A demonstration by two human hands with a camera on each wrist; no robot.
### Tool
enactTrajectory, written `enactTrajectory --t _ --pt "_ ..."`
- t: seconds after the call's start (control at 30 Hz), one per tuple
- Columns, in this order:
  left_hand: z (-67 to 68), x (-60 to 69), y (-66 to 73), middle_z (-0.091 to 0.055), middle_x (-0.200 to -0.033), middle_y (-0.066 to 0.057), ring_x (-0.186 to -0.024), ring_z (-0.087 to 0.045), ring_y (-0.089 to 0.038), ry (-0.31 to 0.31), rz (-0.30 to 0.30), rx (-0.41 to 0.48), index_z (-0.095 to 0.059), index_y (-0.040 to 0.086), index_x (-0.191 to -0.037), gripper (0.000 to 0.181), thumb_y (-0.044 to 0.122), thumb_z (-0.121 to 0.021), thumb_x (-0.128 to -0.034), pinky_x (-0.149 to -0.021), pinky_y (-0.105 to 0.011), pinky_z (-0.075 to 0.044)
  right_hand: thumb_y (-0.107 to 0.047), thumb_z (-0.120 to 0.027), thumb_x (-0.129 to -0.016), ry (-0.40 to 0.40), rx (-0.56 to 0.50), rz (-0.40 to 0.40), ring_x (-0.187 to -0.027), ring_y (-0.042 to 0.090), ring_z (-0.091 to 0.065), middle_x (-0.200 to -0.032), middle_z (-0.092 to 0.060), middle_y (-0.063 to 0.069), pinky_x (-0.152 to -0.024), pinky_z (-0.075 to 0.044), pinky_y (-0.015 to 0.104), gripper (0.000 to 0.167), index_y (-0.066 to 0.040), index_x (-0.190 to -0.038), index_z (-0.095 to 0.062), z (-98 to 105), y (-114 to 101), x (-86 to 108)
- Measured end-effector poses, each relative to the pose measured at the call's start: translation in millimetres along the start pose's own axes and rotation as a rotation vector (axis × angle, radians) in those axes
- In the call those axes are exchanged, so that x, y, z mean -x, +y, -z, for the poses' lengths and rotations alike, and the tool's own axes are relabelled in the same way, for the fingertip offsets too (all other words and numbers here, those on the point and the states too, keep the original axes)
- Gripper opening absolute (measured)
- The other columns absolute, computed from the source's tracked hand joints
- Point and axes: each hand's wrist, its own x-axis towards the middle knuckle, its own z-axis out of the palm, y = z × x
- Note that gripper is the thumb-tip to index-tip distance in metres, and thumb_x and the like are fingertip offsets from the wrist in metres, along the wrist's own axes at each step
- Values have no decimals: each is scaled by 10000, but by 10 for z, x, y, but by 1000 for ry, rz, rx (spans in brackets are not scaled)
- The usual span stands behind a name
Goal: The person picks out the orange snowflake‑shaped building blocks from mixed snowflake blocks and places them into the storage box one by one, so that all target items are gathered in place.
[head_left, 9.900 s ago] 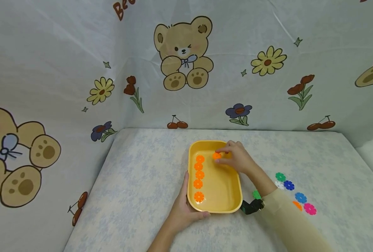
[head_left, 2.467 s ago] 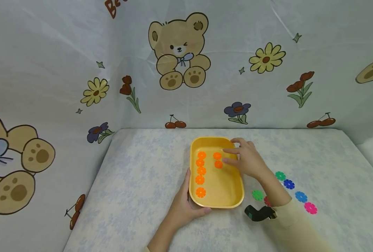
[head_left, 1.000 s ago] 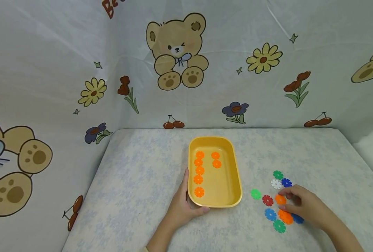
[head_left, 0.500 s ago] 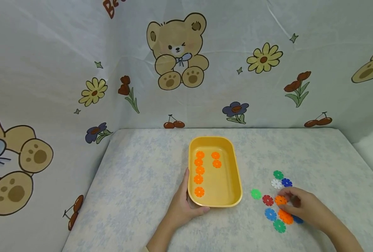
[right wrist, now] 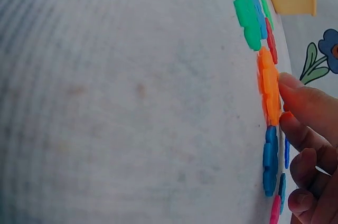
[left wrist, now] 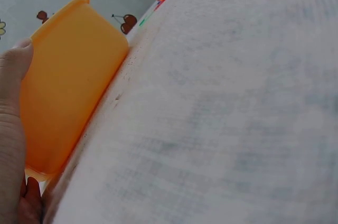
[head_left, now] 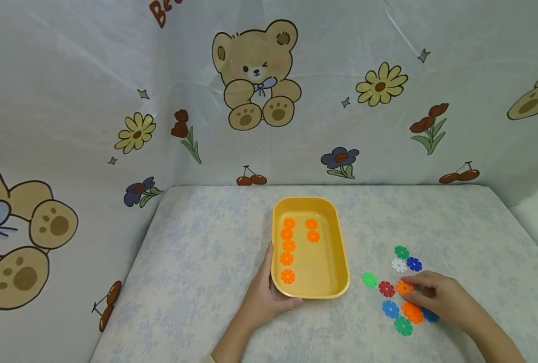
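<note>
Seven bright orange, notch-edged discs [head_left: 289, 245] are lying flat in the yellow tray [head_left: 330, 267], five down its nine o'clock side, two near twelve. The right hand [head_left: 441, 297] is pinching a matching orange disc [head_left: 404, 287] in its grip, at four o'clock from the tray, above the tabletop [head_left: 205, 252]. The left hand's [head_left: 260, 302] grip is holding the tray at seven o'clock.

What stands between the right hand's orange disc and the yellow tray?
A red disc and a light green disc lie flat between the orange disc and the wall of the yellow tray; lifting over probably clears all.
</note>
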Motion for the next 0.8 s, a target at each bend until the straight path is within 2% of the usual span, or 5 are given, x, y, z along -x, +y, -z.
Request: enactTrajectory --t 0.23,0.37,0.57,0.7,0.8 --pt "1 0 3 -62 -1678 66 -1527 -175 -125 -4 -3 7 58 271 -1605 1275 379 -875 -744 -1214 -372 -224 -325 -826 -781 9 -3 15 -668 15 -412 -869 -579 -52 -521 -377 202 403 -149 -1137 -755 7 15 12" --pt "0 1 -2 -61 -1674 86 -1526 -186 -141 1 -4 -4 58 271 -1605 1279 397 -875 -740 -1209 -345 -233 -370 -821 -783 16 90 32 -704 10 -455 -940 -643 -61 -563 -443 194 398 -164 -1119 -764 12 -12 13" --pt "-1 -1 7 -60 -1671 99 -1526 -184 -139 4 -7 -5 57 275 -1605 1277 403 -874 -740 -1211 -376 -235 -376 -851 -737 125 276 125 -743 26 -521 -906 -670 -104 -668 -556 247 330 -195 -1004 -781 -14 -76 7" --pt "-2 -2 3 -64 -1674 85 -1526 -175 -128 1 -4 1 54 278 -1605 1279 404 -876 -737 -1211 -400 -229 -348 -877 -700 207 319 183 -720 -1 -517 -870 -642 -131 -662 -565 262 309 -224 -958 -762 -57 -78 12" --pt "-3 -3 -1 -63 -1674 84 -1527 -181 -145 5 -8 -15 54 270 -1606 1278 423 -872 -737 -1210 -405 -237 -306 -889 -686 253 294 219 -716 -20 -504 -878 -634 -137 -630 -539 237 315 -231 -956 -745 -82 -60 8"
